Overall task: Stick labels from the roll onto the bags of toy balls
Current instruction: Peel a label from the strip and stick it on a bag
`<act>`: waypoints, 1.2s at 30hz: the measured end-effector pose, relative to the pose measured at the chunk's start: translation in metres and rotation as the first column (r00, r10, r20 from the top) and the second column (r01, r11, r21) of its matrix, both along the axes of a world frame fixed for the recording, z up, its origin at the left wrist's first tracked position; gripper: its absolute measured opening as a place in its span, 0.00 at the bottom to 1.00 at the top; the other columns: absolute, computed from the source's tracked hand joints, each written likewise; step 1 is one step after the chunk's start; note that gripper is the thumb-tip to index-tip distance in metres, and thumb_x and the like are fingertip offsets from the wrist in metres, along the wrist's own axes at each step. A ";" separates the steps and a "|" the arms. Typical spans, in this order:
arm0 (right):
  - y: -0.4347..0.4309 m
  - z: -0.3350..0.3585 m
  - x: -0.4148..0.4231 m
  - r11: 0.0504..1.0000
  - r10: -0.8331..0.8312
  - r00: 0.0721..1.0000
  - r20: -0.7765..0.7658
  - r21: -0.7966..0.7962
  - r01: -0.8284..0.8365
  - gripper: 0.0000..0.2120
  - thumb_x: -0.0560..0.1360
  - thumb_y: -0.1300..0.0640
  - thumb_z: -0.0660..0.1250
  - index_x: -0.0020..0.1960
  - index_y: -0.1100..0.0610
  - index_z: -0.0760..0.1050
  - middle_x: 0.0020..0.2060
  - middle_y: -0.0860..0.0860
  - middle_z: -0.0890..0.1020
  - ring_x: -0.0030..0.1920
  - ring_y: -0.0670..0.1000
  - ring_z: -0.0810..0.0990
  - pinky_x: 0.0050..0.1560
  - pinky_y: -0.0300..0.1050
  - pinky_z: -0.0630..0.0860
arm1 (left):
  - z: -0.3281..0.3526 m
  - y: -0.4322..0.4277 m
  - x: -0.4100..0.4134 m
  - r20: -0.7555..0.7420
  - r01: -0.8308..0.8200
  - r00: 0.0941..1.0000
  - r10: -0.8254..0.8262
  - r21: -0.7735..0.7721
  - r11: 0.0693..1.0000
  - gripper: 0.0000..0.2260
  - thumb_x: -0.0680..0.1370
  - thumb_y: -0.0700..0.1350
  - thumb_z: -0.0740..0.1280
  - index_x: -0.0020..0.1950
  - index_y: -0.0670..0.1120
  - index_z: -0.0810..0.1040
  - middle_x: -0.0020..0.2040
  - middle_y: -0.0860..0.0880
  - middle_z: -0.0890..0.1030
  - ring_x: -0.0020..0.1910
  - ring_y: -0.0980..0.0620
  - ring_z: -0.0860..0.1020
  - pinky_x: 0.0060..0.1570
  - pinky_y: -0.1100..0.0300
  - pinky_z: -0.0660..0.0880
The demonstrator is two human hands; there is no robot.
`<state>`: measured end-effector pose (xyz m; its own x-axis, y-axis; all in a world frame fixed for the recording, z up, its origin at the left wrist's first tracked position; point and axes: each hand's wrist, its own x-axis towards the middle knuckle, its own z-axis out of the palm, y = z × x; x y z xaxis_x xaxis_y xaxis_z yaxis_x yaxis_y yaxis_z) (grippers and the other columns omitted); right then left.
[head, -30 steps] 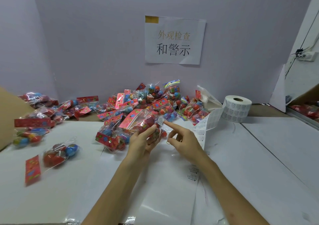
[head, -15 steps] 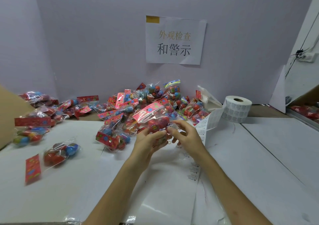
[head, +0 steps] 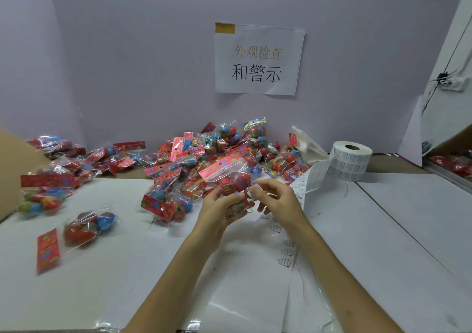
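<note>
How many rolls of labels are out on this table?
1. The roll of labels stands at the back right, beside the pile of bags, its strip trailing toward the right hand. Another could be hidden behind the pile.

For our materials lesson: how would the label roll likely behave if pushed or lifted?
The label roll stands on its flat end, so a push probably slides rather than rolls it. Its trailing strip looks floppy, likely dragging behind.
</note>
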<state>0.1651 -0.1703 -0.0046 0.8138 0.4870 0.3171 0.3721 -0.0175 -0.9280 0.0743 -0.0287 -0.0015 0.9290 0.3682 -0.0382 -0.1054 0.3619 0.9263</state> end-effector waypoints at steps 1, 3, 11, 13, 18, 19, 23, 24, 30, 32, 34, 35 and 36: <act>0.000 -0.001 0.000 1.000 0.004 1.000 0.024 -0.015 -0.003 0.07 0.77 0.50 0.73 0.52 0.53 0.83 0.41 0.51 0.85 0.34 0.49 0.82 0.35 0.40 0.77 | 0.000 0.000 -0.001 0.011 -0.005 1.000 0.005 0.009 1.000 0.13 0.78 0.38 0.72 0.62 0.44 0.77 0.49 0.43 0.87 0.49 0.43 0.87 0.43 0.58 0.82; 0.001 -0.002 0.000 1.000 0.006 0.999 0.043 -0.018 -0.005 0.08 0.77 0.51 0.73 0.51 0.54 0.83 0.41 0.52 0.85 0.34 0.50 0.83 0.36 0.40 0.78 | 0.000 -0.002 -0.002 0.034 -0.015 0.999 0.013 0.065 0.998 0.18 0.76 0.41 0.76 0.64 0.44 0.77 0.51 0.44 0.87 0.50 0.43 0.87 0.48 0.54 0.82; 0.001 -0.001 0.001 0.998 0.057 0.998 -0.032 0.030 -0.056 0.11 0.82 0.54 0.66 0.48 0.61 0.82 0.37 0.56 0.86 0.36 0.56 0.84 0.41 0.49 0.81 | -0.001 -0.005 0.000 0.017 -0.103 0.995 0.102 0.184 0.977 0.22 0.71 0.39 0.80 0.60 0.46 0.74 0.49 0.45 0.87 0.44 0.48 0.87 0.44 0.55 0.81; 0.001 0.000 0.001 0.998 0.052 0.998 -0.028 0.030 -0.051 0.12 0.82 0.54 0.65 0.48 0.61 0.82 0.37 0.56 0.86 0.35 0.55 0.84 0.40 0.47 0.82 | -0.002 -0.004 0.000 0.017 -0.111 0.994 0.110 0.185 0.976 0.22 0.72 0.39 0.79 0.60 0.46 0.74 0.50 0.45 0.86 0.43 0.48 0.87 0.45 0.55 0.81; 0.001 0.000 -0.002 0.997 0.077 0.997 -0.010 -0.008 -0.077 0.08 0.81 0.54 0.68 0.51 0.58 0.81 0.38 0.54 0.86 0.36 0.54 0.84 0.42 0.51 0.81 | -0.001 -0.003 0.000 0.029 -0.117 0.993 0.114 0.152 0.981 0.25 0.72 0.41 0.80 0.64 0.45 0.73 0.51 0.44 0.86 0.45 0.47 0.87 0.47 0.53 0.82; 0.001 0.001 -0.002 0.996 0.086 0.996 -0.001 -0.021 -0.086 0.08 0.80 0.54 0.69 0.53 0.58 0.81 0.38 0.54 0.86 0.36 0.54 0.84 0.43 0.53 0.81 | -0.001 -0.003 0.000 0.036 -0.118 0.993 0.114 0.144 0.982 0.25 0.72 0.41 0.80 0.65 0.45 0.73 0.51 0.44 0.87 0.46 0.46 0.87 0.47 0.53 0.82; 0.000 0.002 -0.004 0.995 0.095 0.995 0.011 -0.039 -0.094 0.11 0.78 0.54 0.72 0.57 0.59 0.80 0.41 0.57 0.86 0.37 0.53 0.83 0.45 0.56 0.81 | -0.001 -0.003 -0.001 0.047 -0.135 0.990 0.130 0.128 0.983 0.24 0.74 0.44 0.78 0.66 0.44 0.74 0.54 0.44 0.86 0.47 0.46 0.87 0.47 0.54 0.82; 0.000 0.002 -0.004 0.994 0.100 0.995 0.007 -0.042 -0.100 0.12 0.78 0.55 0.72 0.59 0.59 0.79 0.43 0.58 0.85 0.37 0.53 0.83 0.45 0.56 0.81 | -0.002 -0.002 -0.001 0.048 -0.144 0.989 0.139 0.129 0.981 0.23 0.74 0.45 0.78 0.66 0.44 0.74 0.55 0.44 0.85 0.49 0.46 0.87 0.47 0.54 0.83; 0.000 0.001 -0.003 0.990 0.135 0.991 -0.013 -0.050 -0.136 0.11 0.78 0.60 0.71 0.60 0.60 0.78 0.45 0.59 0.85 0.37 0.54 0.83 0.44 0.52 0.80 | -0.004 -0.001 0.001 0.031 -0.185 0.983 0.183 0.180 0.966 0.23 0.75 0.48 0.77 0.66 0.47 0.73 0.57 0.46 0.84 0.51 0.48 0.85 0.43 0.58 0.82; 0.000 0.001 -0.003 0.990 0.134 0.991 -0.020 -0.047 -0.135 0.10 0.79 0.58 0.71 0.59 0.59 0.79 0.43 0.57 0.85 0.37 0.54 0.84 0.44 0.52 0.80 | -0.005 -0.001 0.002 0.037 -0.198 0.980 0.195 0.210 0.957 0.22 0.75 0.49 0.77 0.65 0.49 0.73 0.56 0.48 0.84 0.50 0.50 0.85 0.42 0.60 0.81; 0.001 0.001 -0.003 0.992 0.120 0.993 -0.023 -0.035 -0.120 0.09 0.80 0.55 0.70 0.57 0.58 0.80 0.42 0.55 0.86 0.37 0.55 0.84 0.44 0.53 0.81 | -0.004 -0.001 0.002 0.038 -0.205 0.979 0.202 0.234 0.950 0.22 0.75 0.49 0.77 0.64 0.52 0.73 0.54 0.51 0.84 0.46 0.54 0.85 0.39 0.63 0.80; 0.001 0.000 -0.002 0.993 0.114 0.993 -0.031 -0.024 -0.114 0.08 0.80 0.55 0.69 0.57 0.58 0.80 0.42 0.55 0.86 0.37 0.55 0.84 0.43 0.52 0.81 | -0.004 -0.001 0.002 0.032 -0.203 0.979 0.201 0.235 0.951 0.22 0.75 0.49 0.78 0.64 0.52 0.73 0.54 0.51 0.84 0.45 0.55 0.85 0.38 0.64 0.80; 0.001 0.000 -0.002 0.993 0.114 0.993 -0.043 -0.012 -0.115 0.07 0.81 0.56 0.68 0.56 0.58 0.81 0.42 0.55 0.86 0.37 0.55 0.83 0.43 0.50 0.81 | -0.004 -0.001 0.002 0.023 -0.199 0.980 0.199 0.227 0.953 0.22 0.75 0.49 0.78 0.64 0.51 0.73 0.54 0.51 0.84 0.44 0.55 0.85 0.38 0.64 0.80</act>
<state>0.1631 -0.1695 -0.0048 0.7650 0.5819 0.2758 0.3327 0.0096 -0.9430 0.0766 -0.0298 -0.0054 0.8361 0.5445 0.0675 -0.1536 0.1143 0.9815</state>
